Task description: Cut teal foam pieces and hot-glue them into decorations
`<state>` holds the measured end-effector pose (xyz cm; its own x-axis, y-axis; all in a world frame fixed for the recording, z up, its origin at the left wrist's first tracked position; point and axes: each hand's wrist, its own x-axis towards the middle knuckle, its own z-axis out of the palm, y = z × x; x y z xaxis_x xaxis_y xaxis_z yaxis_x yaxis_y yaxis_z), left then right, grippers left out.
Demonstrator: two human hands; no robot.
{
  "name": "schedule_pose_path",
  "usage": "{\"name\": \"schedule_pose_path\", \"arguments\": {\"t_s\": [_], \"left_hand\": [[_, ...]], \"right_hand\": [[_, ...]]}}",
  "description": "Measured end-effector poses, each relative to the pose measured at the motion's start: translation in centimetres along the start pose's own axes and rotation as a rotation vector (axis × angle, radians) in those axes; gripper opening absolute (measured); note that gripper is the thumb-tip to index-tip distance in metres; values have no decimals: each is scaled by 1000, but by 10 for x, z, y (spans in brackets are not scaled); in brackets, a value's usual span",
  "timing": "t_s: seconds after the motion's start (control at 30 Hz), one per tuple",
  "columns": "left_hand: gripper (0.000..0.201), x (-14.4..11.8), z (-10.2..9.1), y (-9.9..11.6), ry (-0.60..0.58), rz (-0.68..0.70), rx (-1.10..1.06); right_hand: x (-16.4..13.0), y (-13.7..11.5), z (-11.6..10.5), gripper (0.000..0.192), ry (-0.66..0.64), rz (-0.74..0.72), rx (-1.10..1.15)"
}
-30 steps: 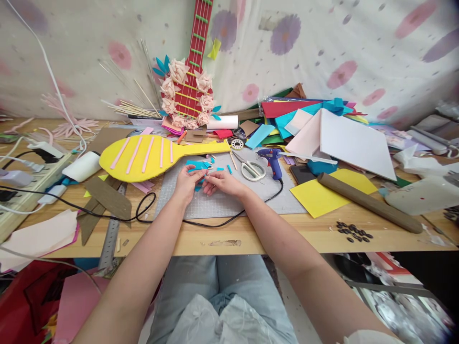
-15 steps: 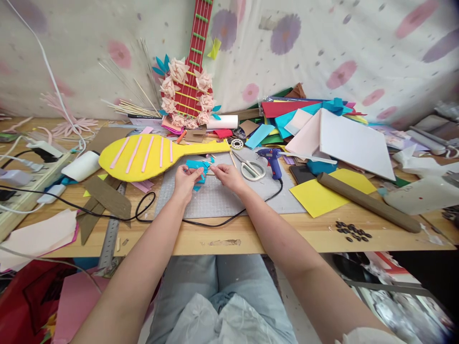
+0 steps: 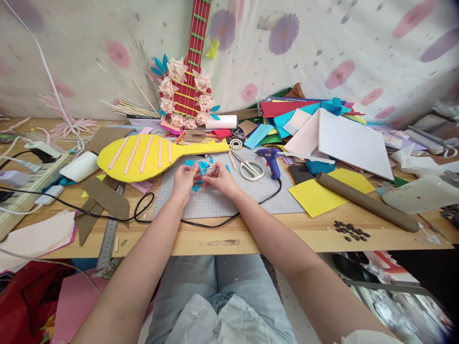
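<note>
My left hand (image 3: 184,182) and my right hand (image 3: 221,180) are close together over the grey cutting mat (image 3: 247,200). Between their fingertips is a small blue strip (image 3: 202,172), felt or foam by its look, with both hands pinched on it. Fingers hide part of it. More blue scraps (image 3: 195,188) lie under and behind the left hand. Just beyond lies a yellow guitar-shaped piece (image 3: 138,156) with several pink strips across its body. To the right of my right hand are scissors (image 3: 252,170) and a blue glue gun (image 3: 271,161).
A black cable (image 3: 222,223) crosses the mat's front. A red flower-trimmed guitar (image 3: 187,98) leans at the back wall. Right stand coloured sheets (image 3: 353,143), a yellow sheet (image 3: 304,193), a brown roll (image 3: 369,203) and black oval pieces (image 3: 351,231). A metal ruler (image 3: 107,243) overhangs the front edge.
The right hand has moved slightly left and down, its fingertips now meeting the left hand's at the blue strip. A blue bit now shows to the right of the right hand.
</note>
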<state>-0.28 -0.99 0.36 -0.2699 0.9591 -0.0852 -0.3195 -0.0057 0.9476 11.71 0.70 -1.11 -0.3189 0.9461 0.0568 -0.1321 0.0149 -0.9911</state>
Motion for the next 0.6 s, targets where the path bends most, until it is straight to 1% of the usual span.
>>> {"name": "schedule_pose_path", "arguments": {"t_s": [0.07,0.13,0.27,0.33,0.47,0.6], "left_hand": [[49,-1,-1,0,-52,10,31],[54,-1,-2,-2,-70,25,56],[56,-1,-3,-3,-10,58,116],[54,-2,-2,-1,5,53,132],[42,-2,-1,5,-13,27,26],[48,0,-2,6,-2,23,-46]], "right_hand": [[0,0,-1,48,6,2,-38],[-1,1,-1,46,8,6,-78],[-2,0,0,43,-25,14,-75],[-2,-1,0,43,-46,15,-55],[-2,-2,-2,46,-96,39,-20],[-4,-3,-2,45,-157,61,-15]]}}
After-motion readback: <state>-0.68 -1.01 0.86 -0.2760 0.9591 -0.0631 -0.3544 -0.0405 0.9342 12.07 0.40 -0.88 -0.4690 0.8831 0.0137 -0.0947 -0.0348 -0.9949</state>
